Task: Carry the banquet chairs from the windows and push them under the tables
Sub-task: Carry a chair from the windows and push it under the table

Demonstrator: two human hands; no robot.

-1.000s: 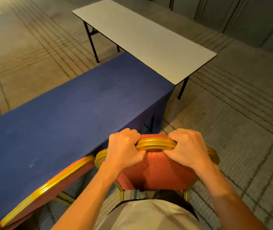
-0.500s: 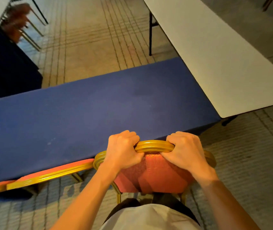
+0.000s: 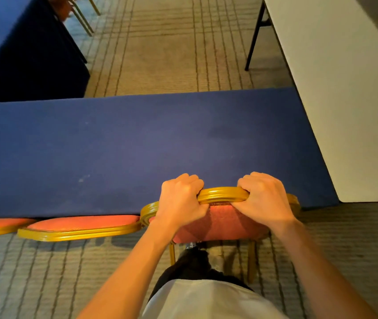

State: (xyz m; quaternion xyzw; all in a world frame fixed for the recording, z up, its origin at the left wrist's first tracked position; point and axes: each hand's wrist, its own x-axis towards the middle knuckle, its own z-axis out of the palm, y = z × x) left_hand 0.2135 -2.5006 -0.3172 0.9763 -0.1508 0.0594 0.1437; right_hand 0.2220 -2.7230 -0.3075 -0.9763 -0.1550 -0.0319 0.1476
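A red banquet chair with a gold frame stands right in front of me, its seat hidden under the blue-clothed table. My left hand grips the top rail of its backrest on the left. My right hand grips the same rail on the right. The chair's two rear gold legs show below the backrest, near my own leg.
Two more red chairs, the nearer one, sit tucked along the table's near edge to the left. A bare white table stands at the right, another blue-clothed table at upper left with chair legs beside it. Striped carpet lies between.
The chair has gone forward under the blue table's edge, in line with the chairs on its left. Both hands keep their grip on the rail. My view has swung left and down.
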